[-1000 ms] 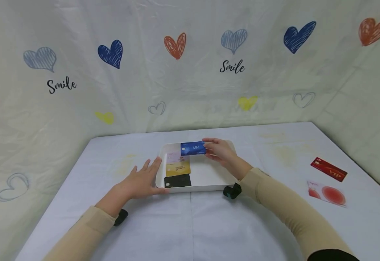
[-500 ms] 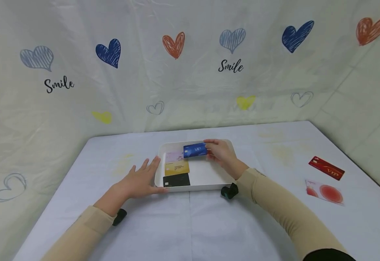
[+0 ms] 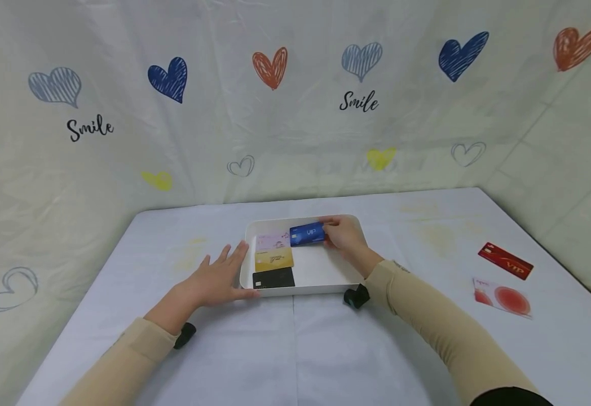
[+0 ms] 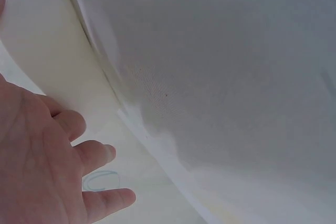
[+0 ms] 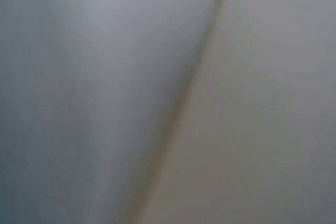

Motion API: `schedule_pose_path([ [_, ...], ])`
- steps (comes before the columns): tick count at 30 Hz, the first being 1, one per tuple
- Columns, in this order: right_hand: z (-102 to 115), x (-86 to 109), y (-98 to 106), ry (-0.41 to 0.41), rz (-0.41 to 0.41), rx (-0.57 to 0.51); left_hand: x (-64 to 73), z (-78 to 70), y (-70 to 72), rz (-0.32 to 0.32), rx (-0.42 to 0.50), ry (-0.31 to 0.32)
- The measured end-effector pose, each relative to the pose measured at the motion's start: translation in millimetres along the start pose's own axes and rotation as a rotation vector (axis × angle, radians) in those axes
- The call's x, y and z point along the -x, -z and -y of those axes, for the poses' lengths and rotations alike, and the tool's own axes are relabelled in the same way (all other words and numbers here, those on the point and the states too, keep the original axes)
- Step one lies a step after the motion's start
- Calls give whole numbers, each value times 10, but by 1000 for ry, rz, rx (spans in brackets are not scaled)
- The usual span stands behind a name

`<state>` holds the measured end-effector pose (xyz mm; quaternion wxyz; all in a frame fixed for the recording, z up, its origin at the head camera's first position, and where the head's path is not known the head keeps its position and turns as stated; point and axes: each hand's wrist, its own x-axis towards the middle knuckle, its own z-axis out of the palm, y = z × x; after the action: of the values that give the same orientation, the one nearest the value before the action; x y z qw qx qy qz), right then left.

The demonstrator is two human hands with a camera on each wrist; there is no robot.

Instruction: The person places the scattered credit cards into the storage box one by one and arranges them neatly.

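Blue VIP card point(image 3: 307, 234) is at the far side of one white tray point(image 3: 326, 268), its right end pinched by the right hand point(image 3: 345, 235); the left hand point(image 3: 209, 283) spreads at the tray's left. One pink card point(image 3: 272, 241), one gold card point(image 3: 274, 259) and one black card point(image 3: 273, 277) lie between both hands, two red-printed cards point(image 3: 506, 260) on the table point(image 3: 255, 349).

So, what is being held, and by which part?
The blue card, by its right end, in the right hand; the left hand, spread, touches the tray.

You have a blue card point(image 3: 305, 234) with white lettering, a white tray point(image 3: 322, 268), a gold card point(image 3: 274, 260), a black card point(image 3: 273, 277), beige sleeves point(image 3: 437, 316) and a heart-patterned backdrop point(image 3: 300, 129)
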<state>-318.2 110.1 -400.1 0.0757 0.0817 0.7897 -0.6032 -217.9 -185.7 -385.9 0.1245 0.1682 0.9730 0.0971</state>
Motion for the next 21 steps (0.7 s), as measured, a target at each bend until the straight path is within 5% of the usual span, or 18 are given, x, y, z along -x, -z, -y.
schedule_pose_path([
  [4,-21,16,-11,68,19,131,-4,-2,-3,1,-3,2],
  [10,-25,27,-2,120,38,175,-7,-12,0,-3,-1,3],
  [21,-34,1,-10,86,98,295,2,-8,4,1,0,-6],
])
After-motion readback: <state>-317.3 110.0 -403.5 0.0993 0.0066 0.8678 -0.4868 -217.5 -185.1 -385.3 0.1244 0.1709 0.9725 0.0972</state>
